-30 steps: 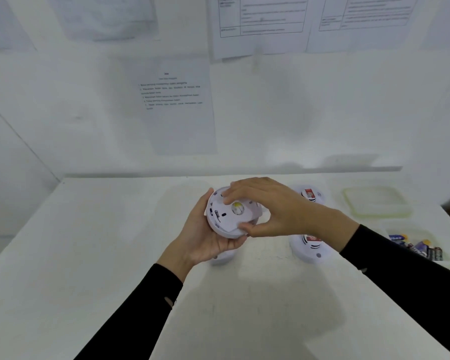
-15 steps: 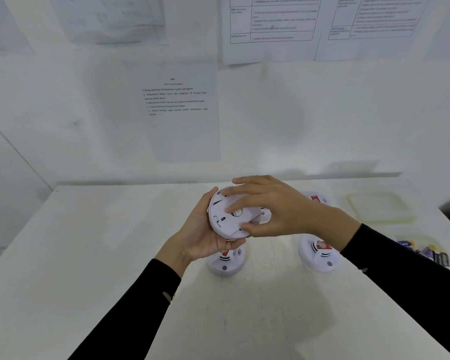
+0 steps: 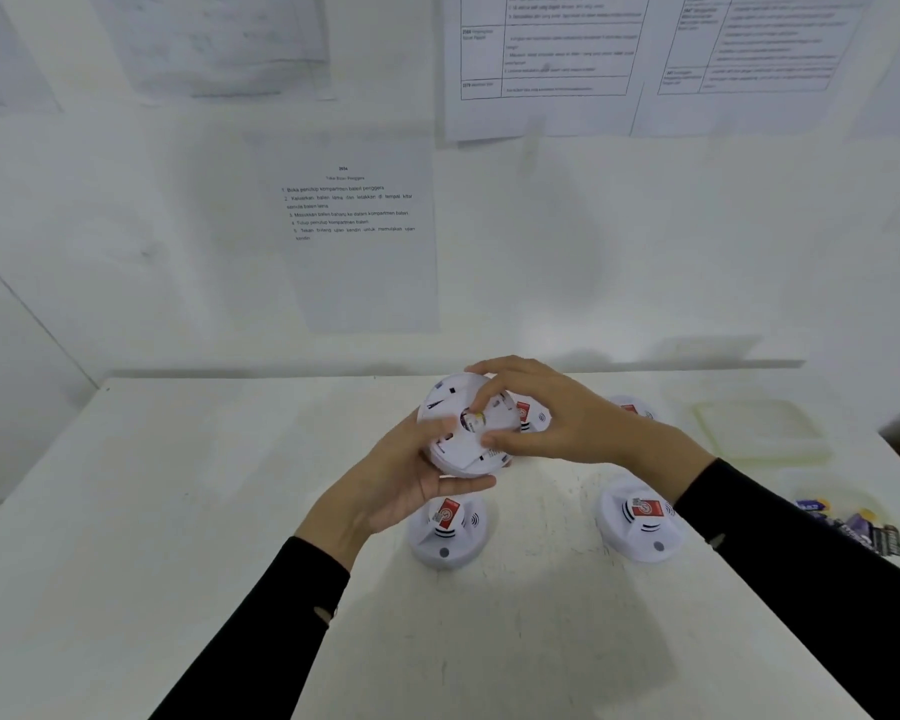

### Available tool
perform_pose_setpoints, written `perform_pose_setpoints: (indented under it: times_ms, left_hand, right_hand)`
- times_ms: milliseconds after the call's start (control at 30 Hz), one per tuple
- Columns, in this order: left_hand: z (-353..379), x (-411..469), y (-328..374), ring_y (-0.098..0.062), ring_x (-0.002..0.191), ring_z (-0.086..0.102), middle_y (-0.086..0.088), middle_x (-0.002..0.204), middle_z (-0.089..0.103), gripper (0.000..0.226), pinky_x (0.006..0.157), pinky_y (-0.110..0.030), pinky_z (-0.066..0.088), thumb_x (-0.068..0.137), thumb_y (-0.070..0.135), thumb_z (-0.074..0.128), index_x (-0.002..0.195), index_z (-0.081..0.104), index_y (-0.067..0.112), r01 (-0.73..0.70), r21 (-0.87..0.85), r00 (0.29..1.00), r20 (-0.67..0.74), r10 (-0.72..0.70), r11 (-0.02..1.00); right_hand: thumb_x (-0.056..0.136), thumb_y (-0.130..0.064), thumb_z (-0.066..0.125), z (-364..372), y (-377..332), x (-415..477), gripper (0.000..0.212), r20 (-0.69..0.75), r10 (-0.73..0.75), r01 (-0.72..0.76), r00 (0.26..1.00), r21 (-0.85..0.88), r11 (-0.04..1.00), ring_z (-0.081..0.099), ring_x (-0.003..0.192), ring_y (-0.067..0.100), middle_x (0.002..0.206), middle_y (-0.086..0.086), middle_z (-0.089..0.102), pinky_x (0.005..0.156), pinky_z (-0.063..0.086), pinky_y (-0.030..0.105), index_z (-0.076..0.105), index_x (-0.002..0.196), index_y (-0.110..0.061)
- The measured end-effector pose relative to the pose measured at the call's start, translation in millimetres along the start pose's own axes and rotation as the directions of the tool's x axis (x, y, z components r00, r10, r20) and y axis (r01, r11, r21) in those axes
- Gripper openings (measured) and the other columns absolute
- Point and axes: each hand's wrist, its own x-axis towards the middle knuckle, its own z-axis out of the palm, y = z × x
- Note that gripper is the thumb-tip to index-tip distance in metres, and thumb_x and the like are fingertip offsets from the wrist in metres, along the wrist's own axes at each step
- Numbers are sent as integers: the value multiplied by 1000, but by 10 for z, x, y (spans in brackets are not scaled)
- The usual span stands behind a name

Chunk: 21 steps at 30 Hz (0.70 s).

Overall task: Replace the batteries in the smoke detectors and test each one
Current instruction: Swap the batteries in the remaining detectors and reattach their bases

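A round white smoke detector (image 3: 450,449) is held up above the table with its back side facing me. My left hand (image 3: 401,480) grips it from below and from the left. My right hand (image 3: 552,418) reaches over it from the right, forefinger and thumb pinching at a small yellowish battery (image 3: 473,421) in the open middle of the back. Three other white detectors with red labels lie face up on the table: one below the hands (image 3: 447,532), one at the right (image 3: 640,522), one behind the right hand (image 3: 528,415). A fourth (image 3: 632,407) is mostly hidden.
A translucent lid (image 3: 759,428) lies at the back right of the white table (image 3: 178,537). At the right edge a clear container holds several batteries (image 3: 874,532). Printed sheets (image 3: 354,215) hang on the wall behind.
The camera view has tilted up and the hands sit lower in frame. My right fingers have moved from the detector's rim to the battery at the centre of its back.
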Motion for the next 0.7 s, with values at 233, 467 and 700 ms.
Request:
perform_pose_setpoints:
  times_ms: [233, 467, 700]
  left_hand:
    - [-75, 0, -34, -56, 110, 61, -29, 139, 52, 72, 75, -42, 60, 84, 1, 65, 145, 33, 22, -13, 50, 997, -72, 17, 999]
    - [-65, 14, -164, -39, 113, 66, -16, 138, 57, 56, 83, -44, 59, 91, 5, 64, 141, 44, 21, -105, 147, 977, -172, 130, 984]
    - [-8, 27, -344, -37, 119, 63, -14, 142, 54, 60, 87, -45, 58, 89, 0, 60, 145, 45, 16, -293, 24, 935, -202, 292, 956]
  right_hand:
    - [93, -35, 58, 154, 18, 61, 34, 39, 401, -325, 915, 661, 677, 62, 111, 12, 125, -6, 62, 93, 52, 28, 55, 126, -26]
    - [91, -24, 64, 312, 132, 121, 28, 140, 590, -369, 795, 884, 287, 66, 99, 21, 115, 11, 70, 92, 54, 35, 70, 113, -8]
    - [86, -10, 66, 369, 186, 229, 31, 203, 672, -262, 712, 965, -14, 58, 116, 32, 128, 15, 60, 100, 48, 51, 63, 118, -12]
